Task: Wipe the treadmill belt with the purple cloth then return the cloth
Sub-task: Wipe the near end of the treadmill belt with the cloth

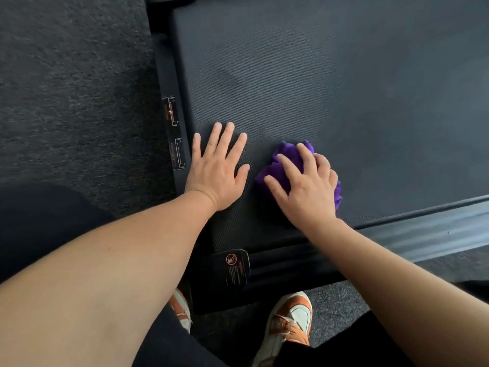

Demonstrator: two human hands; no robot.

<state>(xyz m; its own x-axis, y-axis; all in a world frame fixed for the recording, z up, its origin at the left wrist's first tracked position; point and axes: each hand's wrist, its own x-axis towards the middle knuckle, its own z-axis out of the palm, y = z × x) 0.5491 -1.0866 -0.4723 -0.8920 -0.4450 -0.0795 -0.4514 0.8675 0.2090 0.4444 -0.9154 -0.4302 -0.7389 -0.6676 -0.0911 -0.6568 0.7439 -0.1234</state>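
**So, mid-wipe on the treadmill belt, cloth bunched under the right hand**

Going left to right: far left is dark carpet, then the side rail with two small orange-and-white diagram stickers, print way too tiny to read. Right next to that, the left hand is laid flat and open on the belt, fingers spread, holding nothing, looks like it's just bracing.

Just right of it, the right hand is curled down over the purple cloth, pressing it into the belt near the near-right edge. Cloth pokes out past the fingertips and on the far side of the palm.

Handling guess: it's a soft, light rag, totally floppy, so it'll crumple and drag rather than slide clean. Best held as a wad under the palm with fingers hooked over the top, like here.

Near side, there's a black end cap with a red prohibition symbol and small text I can't make out. Orange-and-white sneakers below that.
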